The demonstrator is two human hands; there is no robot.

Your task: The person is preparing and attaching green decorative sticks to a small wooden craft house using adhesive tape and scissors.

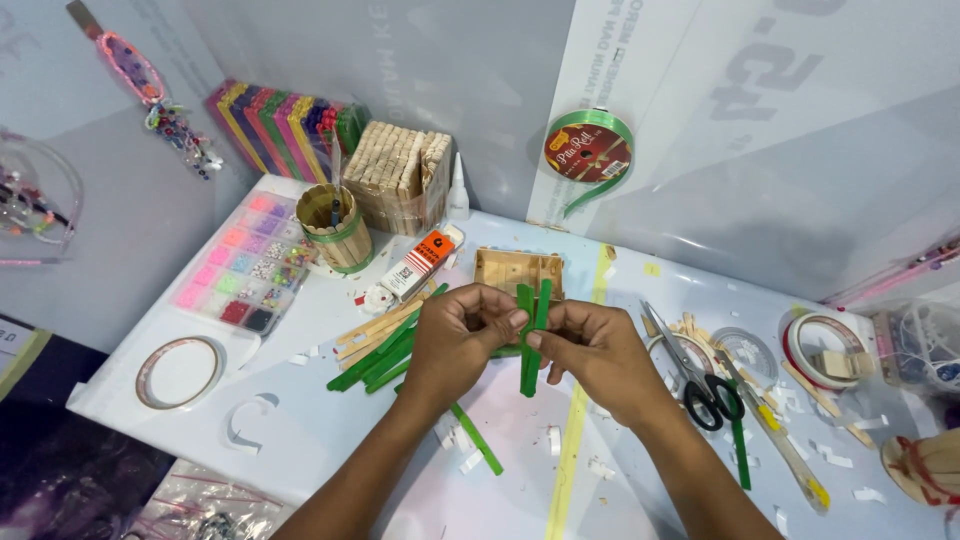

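While both hands meet above the white table (330, 440):
Left hand (455, 335): fingertips pinching the green sticks (532, 335) near their top.
Right hand (590, 345): pinching the same upright sticks.
Nearby: scissors (700, 385) right, loose green sticks (375, 360) left.

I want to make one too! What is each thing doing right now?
left hand: pinching the green sticks
right hand: pinching the green sticks
green sticks: held upright, side by side
scissors: closed, lying flat
stick cup: upright, open top
glue tube: lying down
bead box: lying flat, beads sorted by colour
green ribbon roll: hanging on wall
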